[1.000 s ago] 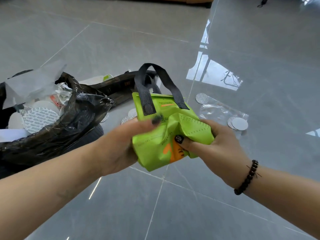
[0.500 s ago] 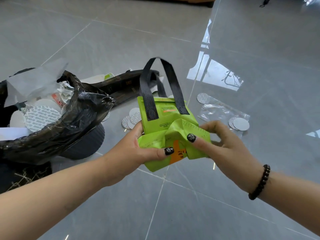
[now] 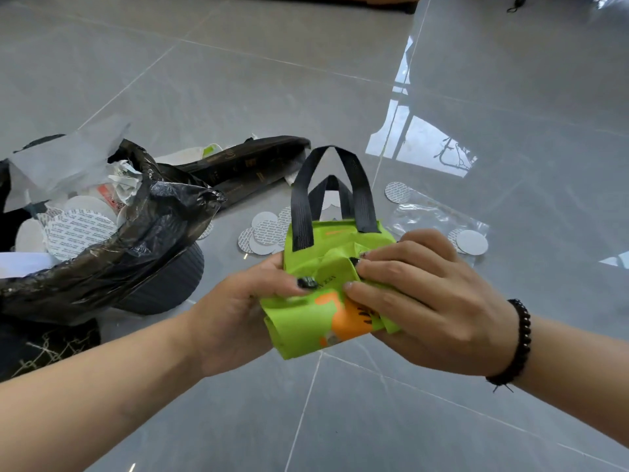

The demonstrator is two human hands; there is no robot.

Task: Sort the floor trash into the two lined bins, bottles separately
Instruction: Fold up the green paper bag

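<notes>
Your left hand (image 3: 238,301) and right hand (image 3: 422,294) both grip the crumpled lime-green tote bag (image 3: 316,301) in mid-air above the grey tiled floor (image 3: 476,97), its black handles (image 3: 301,212) standing upright. At nine o'clock sits the black-lined bin (image 3: 143,253), holding paper. White seal discs (image 3: 263,229) lie at twelve o'clock.

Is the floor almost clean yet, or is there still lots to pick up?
Partly done. The black-lined bin on the left already holds round seal discs and crumpled paper. Right now both hands, left hand and right hand, are scrunching a green tote bag. Still on the floor: a pile of seal discs, a clear plastic bag and a flat black package. No bottles or second bin in view.
</notes>
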